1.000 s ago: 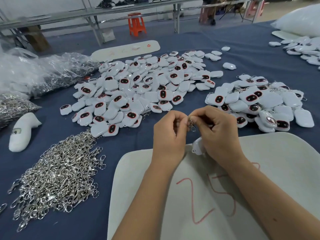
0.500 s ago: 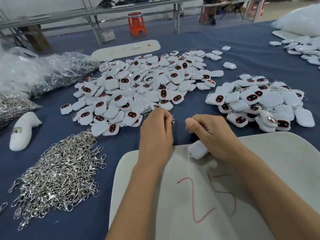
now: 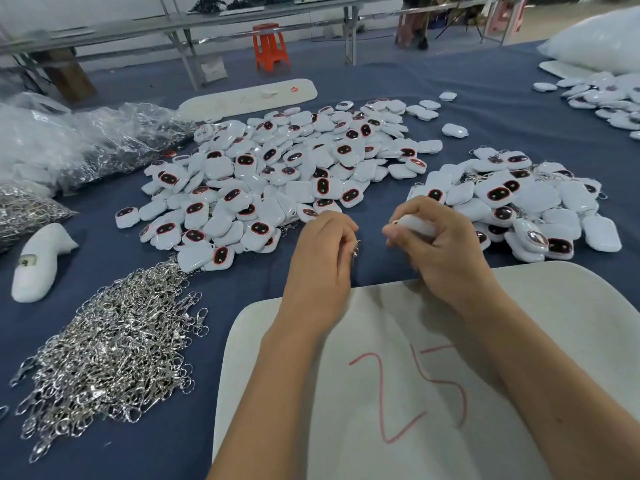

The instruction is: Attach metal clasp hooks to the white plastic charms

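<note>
the right hand [image 3: 446,247] is curled round a white plastic charm [image 3: 417,225], held above the near edge of the blue table [image 3: 242,299], its long axis lying roughly across the view with one end poking out past the thumb toward the left hand [image 3: 323,261]. the left hand, just beside it and not touching, pinches a metal clasp hook [image 3: 355,249] that dangles from its fingertips on the side facing the charm. the join likely turns on bringing that hook rightward across the small gap to the charm's exposed end; whether a loop sits there is too small to tell.

Glossy white plastic charms [image 3: 277,174] — shiny metal hooks [image 3: 110,348] — on matt blue cloth [image 3: 485,98].
</note>
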A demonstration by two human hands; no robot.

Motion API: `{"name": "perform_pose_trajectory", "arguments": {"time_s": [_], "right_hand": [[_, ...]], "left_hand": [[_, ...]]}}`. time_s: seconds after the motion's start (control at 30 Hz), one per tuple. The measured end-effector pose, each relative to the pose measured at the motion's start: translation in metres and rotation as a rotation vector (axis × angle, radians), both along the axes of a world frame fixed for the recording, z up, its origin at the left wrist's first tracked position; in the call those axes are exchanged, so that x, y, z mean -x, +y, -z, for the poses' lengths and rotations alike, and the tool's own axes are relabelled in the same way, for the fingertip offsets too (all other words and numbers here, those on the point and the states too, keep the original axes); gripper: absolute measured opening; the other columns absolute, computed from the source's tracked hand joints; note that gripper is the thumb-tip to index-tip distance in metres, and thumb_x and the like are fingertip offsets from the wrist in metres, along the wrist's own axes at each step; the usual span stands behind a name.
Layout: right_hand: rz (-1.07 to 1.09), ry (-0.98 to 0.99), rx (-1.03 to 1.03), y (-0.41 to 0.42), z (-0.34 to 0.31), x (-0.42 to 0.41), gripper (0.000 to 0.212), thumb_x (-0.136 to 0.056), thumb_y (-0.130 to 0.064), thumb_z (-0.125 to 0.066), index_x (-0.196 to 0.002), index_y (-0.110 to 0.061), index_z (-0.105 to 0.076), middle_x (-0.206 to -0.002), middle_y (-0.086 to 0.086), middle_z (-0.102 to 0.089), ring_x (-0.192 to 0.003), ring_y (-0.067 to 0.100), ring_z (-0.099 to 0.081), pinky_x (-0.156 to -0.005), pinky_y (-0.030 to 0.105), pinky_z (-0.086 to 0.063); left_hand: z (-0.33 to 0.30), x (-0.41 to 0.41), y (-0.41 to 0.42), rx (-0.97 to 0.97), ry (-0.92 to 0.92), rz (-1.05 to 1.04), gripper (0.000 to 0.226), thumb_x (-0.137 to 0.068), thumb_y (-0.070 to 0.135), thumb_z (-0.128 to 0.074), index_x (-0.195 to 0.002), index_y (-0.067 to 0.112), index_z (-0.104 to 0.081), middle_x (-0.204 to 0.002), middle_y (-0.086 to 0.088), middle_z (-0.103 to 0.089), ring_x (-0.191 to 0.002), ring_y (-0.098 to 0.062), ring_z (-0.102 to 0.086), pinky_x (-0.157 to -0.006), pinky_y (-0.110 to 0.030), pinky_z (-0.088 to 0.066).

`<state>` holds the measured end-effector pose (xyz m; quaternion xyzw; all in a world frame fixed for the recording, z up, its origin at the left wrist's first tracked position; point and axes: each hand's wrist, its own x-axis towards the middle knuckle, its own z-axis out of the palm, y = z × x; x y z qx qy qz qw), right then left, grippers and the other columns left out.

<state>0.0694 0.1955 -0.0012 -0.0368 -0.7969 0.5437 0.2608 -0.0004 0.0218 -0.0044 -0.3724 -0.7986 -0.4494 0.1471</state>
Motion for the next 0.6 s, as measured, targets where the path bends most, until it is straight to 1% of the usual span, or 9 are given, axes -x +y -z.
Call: {"name": "perform_pose_trajectory", "arguments": {"time_s": [0.03, 0.1, 0.17, 0.23, 0.27, 0.33, 0.4, 0.53, 0.6], "right_hand": [[0.005, 0.014, 0.042, -0.0018, -0.0009, 0.0008, 0.014, -0.098, -0.028, -0.07, -0.087, -0.021, -0.067, -0.072, 0.001, -0.063, -0.055, 0.008, -0.046, -0.053, 0.018, -0.037], [0.004, -0.024, 0.147, -0.0063, -0.0006, 0.0024, 0.028, -0.104, -0.038, -0.058, -0.089, -0.019, -0.072, -0.069, 0.005, -0.054, -0.058, 0.011, -0.043, -0.052, 0.02, -0.034], [-0.005, -0.072, 0.258, -0.0088, 0.0001, 0.0027, 0.037, -0.11, -0.034, -0.049, -0.091, -0.016, -0.077, -0.068, 0.005, -0.051, -0.062, 0.012, -0.045, -0.054, 0.019, -0.036], [0.011, -0.099, 0.253, -0.0095, -0.0001, 0.0027, 0.021, -0.106, -0.02, -0.058, -0.099, -0.019, -0.079, -0.072, 0.0, -0.06, -0.065, 0.008, -0.05, -0.06, 0.018, -0.043], [0.028, -0.117, 0.246, -0.01, -0.0006, 0.0022, 0.015, -0.101, -0.016, -0.065, -0.105, -0.023, -0.077, -0.081, -0.005, -0.069, -0.07, 0.007, -0.058, -0.068, 0.019, -0.049], [0.055, -0.141, 0.293, -0.0092, 0.0007, 0.0015, 0.025, -0.094, -0.014, -0.074, -0.115, -0.027, -0.073, -0.1, -0.006, -0.077, -0.089, 0.012, -0.071, -0.087, 0.028, -0.056], [0.061, -0.134, 0.341, -0.009, 0.0009, 0.0009, 0.03, -0.092, -0.013, -0.078, -0.118, -0.025, -0.071, -0.104, -0.005, -0.079, -0.099, 0.013, -0.074, -0.094, 0.031, -0.056], [0.036, -0.098, 0.335, -0.0096, 0.0021, 0.0015, 0.035, -0.09, -0.01, -0.079, -0.121, -0.023, -0.07, -0.103, -0.01, -0.08, -0.098, 0.005, -0.074, -0.089, 0.02, -0.056], [0.052, -0.091, 0.337, -0.0094, 0.0038, 0.0032, 0.032, -0.093, -0.009, -0.076, -0.12, -0.023, -0.071, -0.089, -0.012, -0.077, -0.081, 0.004, -0.069, -0.077, 0.017, -0.053]], "left_hand": [[0.0003, -0.0008, 0.002, 0.001, -0.011, 0.019, 0.023, -0.093, -0.007, -0.054, -0.088, 0.016, -0.056, -0.105, 0.004, -0.06, -0.093, -0.016, -0.053, -0.077, -0.022, -0.037], [0.001, -0.001, 0.0041, 0.004, -0.013, 0.045, 0.022, -0.093, -0.007, -0.054, -0.087, 0.013, -0.056, -0.102, 0.003, -0.06, -0.09, -0.016, -0.053, -0.075, -0.023, -0.038], [0.0018, -0.0003, 0.0049, 0.007, -0.005, 0.053, 0.02, -0.091, -0.008, -0.054, -0.086, 0.01, -0.057, -0.099, 0.003, -0.059, -0.09, -0.016, -0.054, -0.075, -0.026, -0.041], [0.0022, -0.0008, 0.0055, 0.017, -0.013, 0.053, 0.019, -0.091, -0.008, -0.053, -0.086, 0.01, -0.057, -0.099, 0.004, -0.059, -0.092, -0.016, -0.054, -0.076, -0.029, -0.044], [0.0021, -0.0016, 0.0059, 0.024, -0.017, 0.055, 0.019, -0.091, -0.007, -0.053, -0.086, 0.01, -0.057, -0.099, 0.004, -0.059, -0.092, -0.016, -0.054, -0.076, -0.029, -0.044], [0.0015, -0.0031, 0.0071, 0.035, -0.022, 0.06, 0.018, -0.091, -0.006, -0.054, -0.085, 0.01, -0.056, -0.098, 0.006, -0.058, -0.093, -0.016, -0.054, -0.075, -0.031, -0.045], [0.0008, -0.0038, 0.0074, 0.037, -0.028, 0.062, 0.017, -0.091, -0.005, -0.054, -0.085, 0.011, -0.056, -0.098, 0.007, -0.058, -0.093, -0.016, -0.054, -0.074, -0.032, -0.045], [-0.0006, -0.0048, 0.0078, 0.045, -0.034, 0.062, 0.018, -0.09, -0.006, -0.055, -0.084, 0.011, -0.055, -0.097, 0.006, -0.058, -0.093, -0.018, -0.053, -0.073, -0.031, -0.044], [-0.001, -0.0053, 0.0081, 0.058, -0.023, 0.062, 0.019, -0.089, -0.006, -0.056, -0.083, 0.012, -0.054, -0.099, 0.006, -0.059, -0.094, -0.017, -0.052, -0.076, -0.028, -0.042]]}}
